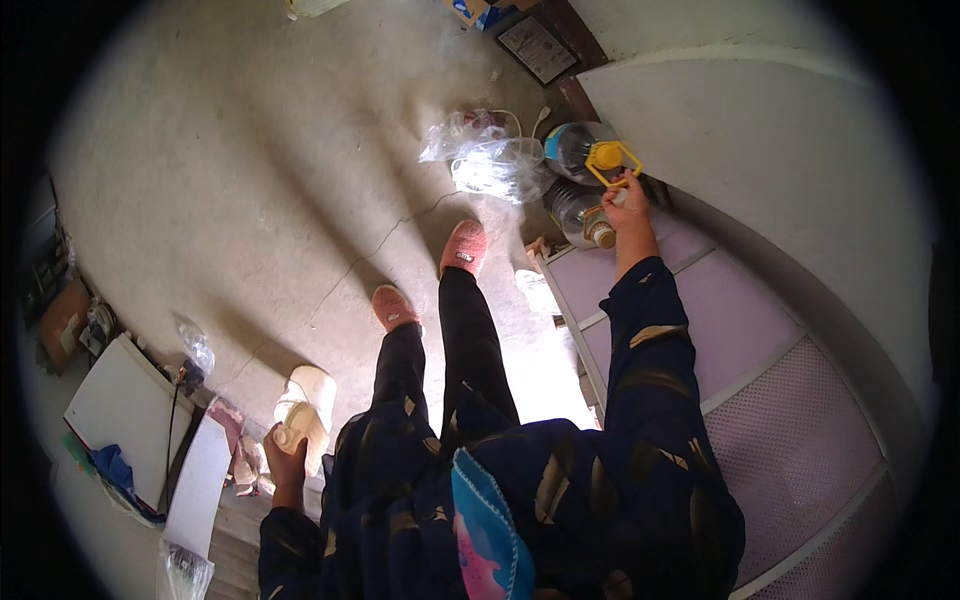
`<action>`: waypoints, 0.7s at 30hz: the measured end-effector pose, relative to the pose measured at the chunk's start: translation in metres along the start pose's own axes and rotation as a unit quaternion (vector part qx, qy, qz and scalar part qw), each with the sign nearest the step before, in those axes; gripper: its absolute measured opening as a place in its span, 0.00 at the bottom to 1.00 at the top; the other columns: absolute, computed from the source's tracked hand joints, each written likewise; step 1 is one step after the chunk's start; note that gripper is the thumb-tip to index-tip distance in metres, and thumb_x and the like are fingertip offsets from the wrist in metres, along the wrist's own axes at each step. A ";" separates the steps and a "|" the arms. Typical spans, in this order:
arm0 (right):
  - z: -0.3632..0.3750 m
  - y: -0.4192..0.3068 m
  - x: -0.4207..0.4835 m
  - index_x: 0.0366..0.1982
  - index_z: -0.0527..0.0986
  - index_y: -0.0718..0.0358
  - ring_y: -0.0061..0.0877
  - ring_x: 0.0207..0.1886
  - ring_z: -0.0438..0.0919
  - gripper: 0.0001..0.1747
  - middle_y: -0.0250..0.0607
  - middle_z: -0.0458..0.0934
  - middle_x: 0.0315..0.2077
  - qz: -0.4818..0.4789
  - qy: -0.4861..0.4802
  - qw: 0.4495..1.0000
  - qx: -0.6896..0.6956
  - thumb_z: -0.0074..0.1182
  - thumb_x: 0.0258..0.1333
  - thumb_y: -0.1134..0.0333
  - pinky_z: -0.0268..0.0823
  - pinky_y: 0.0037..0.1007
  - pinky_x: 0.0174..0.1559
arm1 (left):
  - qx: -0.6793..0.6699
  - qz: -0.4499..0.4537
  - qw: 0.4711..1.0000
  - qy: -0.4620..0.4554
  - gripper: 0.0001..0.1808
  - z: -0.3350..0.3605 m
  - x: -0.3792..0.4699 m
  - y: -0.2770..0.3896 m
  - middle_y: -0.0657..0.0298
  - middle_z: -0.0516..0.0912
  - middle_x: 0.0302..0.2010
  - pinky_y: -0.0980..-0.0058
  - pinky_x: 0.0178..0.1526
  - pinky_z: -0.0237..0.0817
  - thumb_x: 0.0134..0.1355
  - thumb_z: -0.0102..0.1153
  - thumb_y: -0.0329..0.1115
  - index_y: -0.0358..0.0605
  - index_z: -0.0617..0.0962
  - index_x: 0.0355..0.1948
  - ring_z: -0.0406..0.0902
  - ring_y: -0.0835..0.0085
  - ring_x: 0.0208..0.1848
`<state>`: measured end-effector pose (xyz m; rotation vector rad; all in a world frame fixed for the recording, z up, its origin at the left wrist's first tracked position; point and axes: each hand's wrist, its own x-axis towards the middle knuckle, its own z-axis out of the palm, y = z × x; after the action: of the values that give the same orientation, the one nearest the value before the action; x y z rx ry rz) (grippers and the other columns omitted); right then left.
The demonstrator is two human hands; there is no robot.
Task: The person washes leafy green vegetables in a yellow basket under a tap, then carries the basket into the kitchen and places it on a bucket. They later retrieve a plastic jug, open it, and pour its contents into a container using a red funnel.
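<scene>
My left hand (286,459) is closed around the neck of a pale, translucent plastic jug (306,401) at the lower left. On the right, my right hand (628,201) touches the yellow handle (636,166) of a large clear plastic bottle (574,157) with a yellow cap. Whether its fingers grip that handle firmly is hard to tell. Just below stands a second big clear bottle (574,206) with a brown cap, beside the same hand. Both bottles are upright on the floor by the wall.
Clear plastic bags (499,161) lie left of the bottles. A cabinet with pink panels (739,315) runs along the right wall. A framed document (537,49) rests near the top. White boards (127,412) and a cardboard box (63,326) are at the left. My pink slippers are on the concrete floor (300,187).
</scene>
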<state>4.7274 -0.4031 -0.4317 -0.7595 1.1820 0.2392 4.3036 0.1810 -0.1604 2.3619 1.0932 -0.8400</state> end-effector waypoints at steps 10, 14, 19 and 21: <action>0.050 0.046 -0.141 0.25 0.69 0.54 0.19 0.18 0.66 0.11 0.29 0.71 0.20 0.001 -0.104 0.989 0.103 0.49 0.58 0.57 0.59 0.20 0.21 | -0.050 0.038 0.997 0.054 0.32 -0.014 -0.005 -0.003 0.47 0.71 0.45 0.61 0.55 0.60 0.40 0.67 0.30 0.34 0.70 0.49 0.68 0.51 0.50; 0.024 0.062 -0.242 0.25 0.69 0.55 0.18 0.20 0.65 0.10 0.31 0.71 0.22 0.011 -0.177 0.971 0.161 0.47 0.58 0.59 0.58 0.20 0.22 | -0.068 0.115 0.988 0.079 0.30 -0.018 0.008 -0.014 0.48 0.73 0.43 0.62 0.53 0.62 0.39 0.67 0.30 0.34 0.71 0.46 0.70 0.52 0.48; -0.006 0.085 -0.362 0.27 0.70 0.57 0.19 0.21 0.65 0.09 0.32 0.70 0.25 -0.012 -0.230 0.963 0.137 0.47 0.58 0.61 0.58 0.20 0.23 | -0.025 0.174 0.981 0.088 0.31 -0.028 0.056 -0.034 0.47 0.73 0.44 0.62 0.52 0.62 0.40 0.68 0.35 0.36 0.72 0.46 0.70 0.52 0.48; -0.021 0.106 -0.408 0.30 0.70 0.59 0.20 0.21 0.64 0.07 0.35 0.71 0.28 -0.031 -0.241 0.960 0.139 0.47 0.58 0.63 0.59 0.19 0.25 | 0.025 0.251 0.961 0.111 0.32 -0.038 0.081 -0.037 0.48 0.73 0.45 0.62 0.53 0.62 0.41 0.69 0.37 0.37 0.71 0.48 0.69 0.53 0.50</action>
<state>4.4958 -0.2529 -0.1122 -0.4538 0.7068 0.1868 4.3293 0.2698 -0.1900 2.6474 0.4979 -0.4297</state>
